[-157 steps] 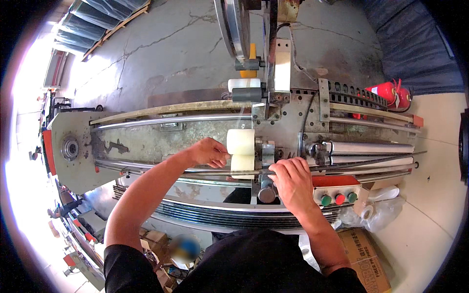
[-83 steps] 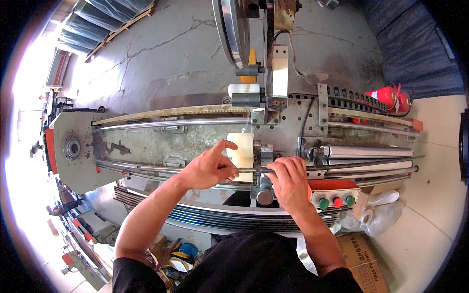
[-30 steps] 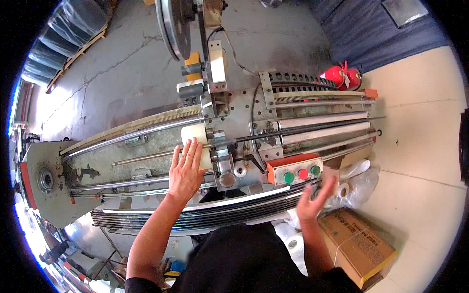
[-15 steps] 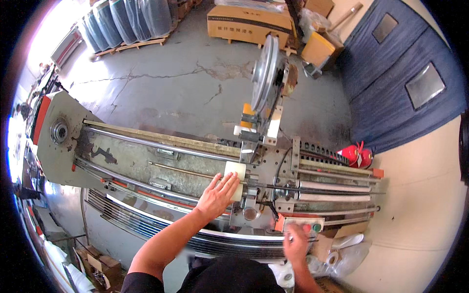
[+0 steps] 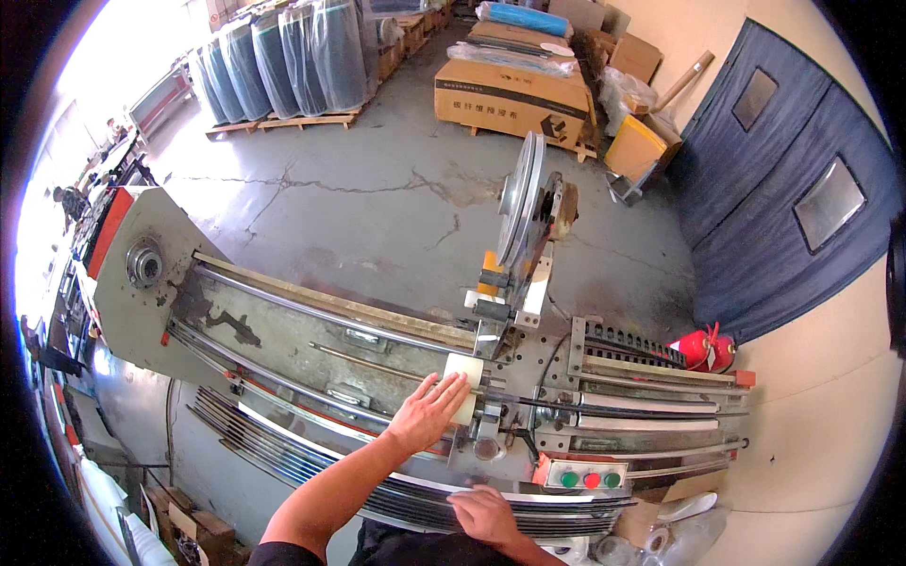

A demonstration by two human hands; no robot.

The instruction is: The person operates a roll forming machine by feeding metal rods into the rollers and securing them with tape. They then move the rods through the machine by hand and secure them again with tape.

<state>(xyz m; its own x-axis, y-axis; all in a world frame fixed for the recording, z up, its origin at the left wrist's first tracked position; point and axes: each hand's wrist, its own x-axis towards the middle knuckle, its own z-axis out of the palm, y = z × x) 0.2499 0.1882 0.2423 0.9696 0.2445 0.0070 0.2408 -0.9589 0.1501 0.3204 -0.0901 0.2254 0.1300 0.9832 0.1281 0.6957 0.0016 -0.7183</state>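
My left hand (image 5: 432, 413) lies flat with fingers stretched over a pale cream block (image 5: 464, 367) on the machine's carriage. A thin metal rod (image 5: 366, 361) runs from the left up to this block. On the block's far right side a dark rod (image 5: 543, 404) continues to the right. My right hand (image 5: 486, 514) hovers near the front edge, its fingers loosely bent and nothing visible in them. Below it runs a row of long dark rods (image 5: 415, 489). A control box (image 5: 580, 469) with green and red buttons sits to its right.
A pulley wheel (image 5: 522, 203) stands upright behind the carriage. The machine's end housing (image 5: 142, 283) rises at left. Fire extinguishers (image 5: 703, 349) and a blue curtain (image 5: 783, 179) are at right. Boxes (image 5: 510, 102) and wrapped rolls (image 5: 293, 61) stand farther back.
My right hand has moved left from the control box to above the dark rods. My left hand stays on the block. The view has shifted, so the whole scene sits lower.
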